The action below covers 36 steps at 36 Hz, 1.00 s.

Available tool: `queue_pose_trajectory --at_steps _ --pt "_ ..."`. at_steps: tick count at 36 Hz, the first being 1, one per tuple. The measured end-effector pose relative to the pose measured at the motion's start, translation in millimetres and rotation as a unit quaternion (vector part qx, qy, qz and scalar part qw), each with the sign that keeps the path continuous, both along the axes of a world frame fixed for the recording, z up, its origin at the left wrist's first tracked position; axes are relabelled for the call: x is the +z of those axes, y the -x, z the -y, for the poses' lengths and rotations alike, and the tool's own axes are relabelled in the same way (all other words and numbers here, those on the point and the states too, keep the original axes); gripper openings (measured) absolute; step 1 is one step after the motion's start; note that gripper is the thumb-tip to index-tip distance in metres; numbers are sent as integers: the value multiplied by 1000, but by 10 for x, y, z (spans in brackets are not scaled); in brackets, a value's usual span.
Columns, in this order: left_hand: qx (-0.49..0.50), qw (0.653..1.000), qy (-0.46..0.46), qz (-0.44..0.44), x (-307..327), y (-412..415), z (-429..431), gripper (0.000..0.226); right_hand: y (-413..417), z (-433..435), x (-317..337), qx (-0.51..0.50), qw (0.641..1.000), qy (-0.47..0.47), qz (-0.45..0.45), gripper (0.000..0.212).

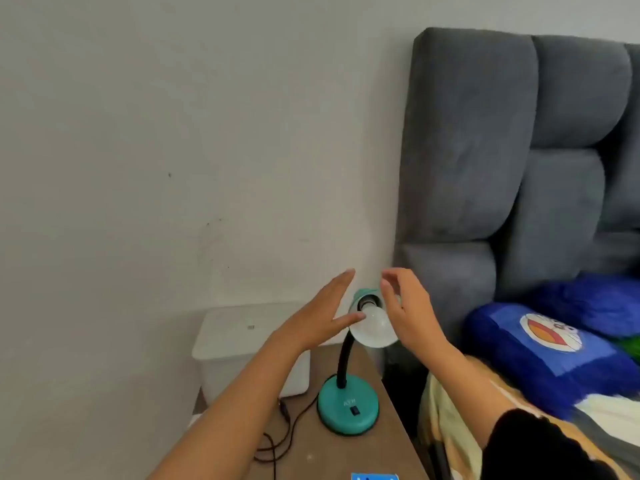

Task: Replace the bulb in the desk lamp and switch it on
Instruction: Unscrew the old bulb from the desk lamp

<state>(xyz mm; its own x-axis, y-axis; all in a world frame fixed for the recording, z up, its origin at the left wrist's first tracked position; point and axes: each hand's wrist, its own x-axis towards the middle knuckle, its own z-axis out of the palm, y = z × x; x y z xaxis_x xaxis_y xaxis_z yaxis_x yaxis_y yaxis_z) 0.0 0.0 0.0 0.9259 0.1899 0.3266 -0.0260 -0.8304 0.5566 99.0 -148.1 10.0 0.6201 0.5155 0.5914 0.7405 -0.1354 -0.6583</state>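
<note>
A teal desk lamp stands on the wooden bedside table (346, 455), with a round base (346, 408) carrying a black rocker switch (354, 410) and a black flexible neck (346, 358). A white round bulb (374, 329) sits in the teal socket (363, 297) at the top, pointing toward me. My left hand (318, 318) is spread flat just left of the bulb, thumb tip touching or almost touching it. My right hand (408, 306) is on the bulb's right side, fingers apart and curved. Neither hand grips the bulb. The bulb is unlit.
A white lidded box (242, 341) stands at the table's back left against the wall. Black cables (277, 438) trail across the table. A blue packet's edge (374, 476) shows at the front. A grey padded headboard (502, 150) and a bed with blue pillows (540, 344) lie on the right.
</note>
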Motion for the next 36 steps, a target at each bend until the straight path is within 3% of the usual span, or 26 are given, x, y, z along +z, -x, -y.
queue_pose_trajectory --at_steps 4,11,19,33,36 --pt "-4 999 9 -52 -244 -63 61 93 -86 20 -282 -13 996 75 -51 22" --pt "-15 998 32 -45 -364 -324 52 103 -289 -173 -473 -30 968 141 -207 62" --pt "-23 999 14 -26 -431 -449 -140 102 -405 -374 -510 -28 958 164 -233 55" --pt "-34 999 -2 -8 -481 -471 -280 98 -392 -345 -523 -50 971 230 -47 61" --pt "-32 999 -7 -7 -480 -460 -280 97 -345 -329 -495 -64 963 261 31 60"
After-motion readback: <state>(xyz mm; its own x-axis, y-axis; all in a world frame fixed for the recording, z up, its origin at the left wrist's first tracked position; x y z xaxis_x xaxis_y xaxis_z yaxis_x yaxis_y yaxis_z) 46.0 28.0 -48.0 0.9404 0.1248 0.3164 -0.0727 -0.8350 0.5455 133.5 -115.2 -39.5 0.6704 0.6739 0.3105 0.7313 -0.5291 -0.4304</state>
